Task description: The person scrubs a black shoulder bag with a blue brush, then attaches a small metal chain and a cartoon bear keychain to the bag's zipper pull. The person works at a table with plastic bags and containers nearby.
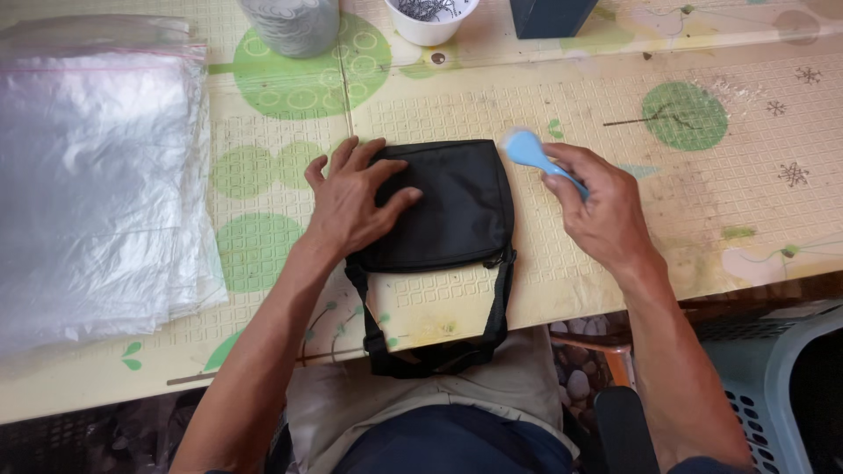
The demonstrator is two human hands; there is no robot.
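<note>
A small black fabric bag [457, 206] lies flat on the patterned table [615, 237], its strap [439, 355] hanging over the near edge. My left hand [351, 200] rests spread on the bag's left part, pressing it down. My right hand [597, 211] is closed around the handle of a light blue brush [531, 151], whose head sits just off the bag's top right corner.
A thick stack of clear plastic bags [97, 184] covers the table's left side. At the far edge stand a grey roll [294, 25], a white cup with dark small parts [432, 17] and a dark box [549, 16]. A grey plastic basket [781, 386] sits at the lower right.
</note>
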